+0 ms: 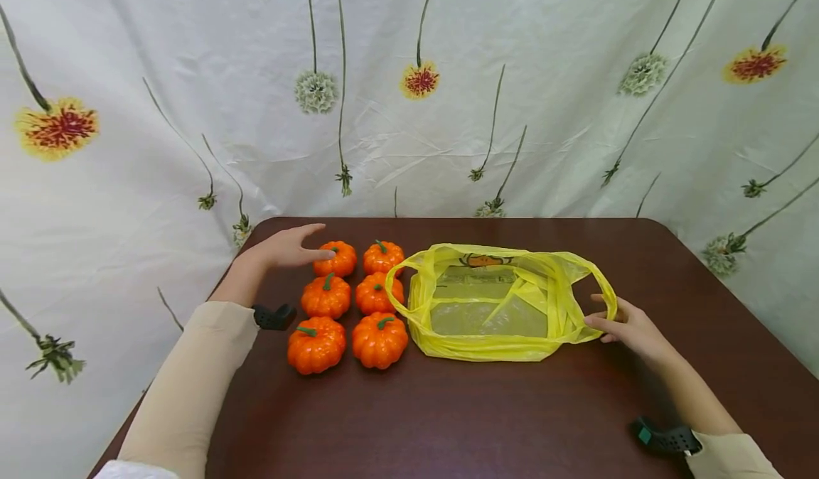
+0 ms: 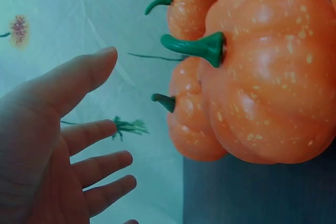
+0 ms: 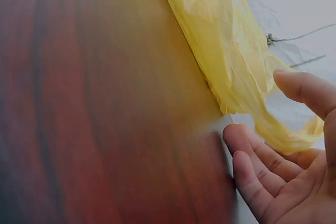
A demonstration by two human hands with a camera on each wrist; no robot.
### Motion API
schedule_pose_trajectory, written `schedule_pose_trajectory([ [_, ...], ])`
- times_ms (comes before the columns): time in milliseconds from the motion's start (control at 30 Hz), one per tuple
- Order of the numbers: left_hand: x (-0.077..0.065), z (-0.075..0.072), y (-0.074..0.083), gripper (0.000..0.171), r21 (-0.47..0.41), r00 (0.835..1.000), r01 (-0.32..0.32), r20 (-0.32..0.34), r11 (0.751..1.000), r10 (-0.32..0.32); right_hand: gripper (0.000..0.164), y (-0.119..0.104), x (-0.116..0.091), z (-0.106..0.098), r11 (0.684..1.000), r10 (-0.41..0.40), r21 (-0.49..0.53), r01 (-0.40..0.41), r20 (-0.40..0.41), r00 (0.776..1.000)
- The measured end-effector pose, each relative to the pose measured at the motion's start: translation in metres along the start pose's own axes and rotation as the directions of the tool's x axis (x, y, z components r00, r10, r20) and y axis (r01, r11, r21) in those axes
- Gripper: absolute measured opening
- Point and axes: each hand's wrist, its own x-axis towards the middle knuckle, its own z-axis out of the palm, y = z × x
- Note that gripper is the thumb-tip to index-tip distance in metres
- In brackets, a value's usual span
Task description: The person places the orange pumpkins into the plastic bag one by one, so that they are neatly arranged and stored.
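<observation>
My left hand [image 1: 289, 247] reaches over the back-left orange pumpkin [image 1: 340, 261], thumb spread from the fingers. In the left wrist view, its palm is bare and the fingers are loosely extended, with a gap to the large pumpkin [image 2: 273, 72] with a green stem. A yellow plastic bag [image 1: 486, 347] lies on its side of the table with its mouth held wide and two loop handles standing out. My right hand [image 1: 633, 328] is at the right handle [image 3: 286, 139], which runs between thumb and fingers, the fingers loosely curled round it.
Several more pumpkins [image 1: 380, 340] stand in two columns left of the bag, the nearest column close to its left handle. They rest on a dark brown table [image 1: 435, 415]. Behind it hangs a white flowered cloth [image 1: 384, 138].
</observation>
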Motion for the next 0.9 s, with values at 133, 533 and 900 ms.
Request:
schedule_pose_trajectory([
  [133,0.008,0.003,-0.006,0.080,0.002,1.000,0.018,0.009,1.000,-0.018,0.056,0.003,-0.003,0.000,0.999,0.000,0.043,0.001,-0.008,1.000],
  [533,0.026,0.014,-0.018,0.080,-0.050,0.998,0.048,0.044,0.998,-0.046,0.042,0.005,-0.004,0.003,0.989,-0.033,0.146,0.030,0.023,0.999],
  [900,0.033,0.028,-0.023,0.081,-0.080,1.000,0.024,-0.010,0.996,-0.025,0.034,0.010,-0.002,0.004,0.985,-0.022,0.172,0.017,0.028,0.999],
])
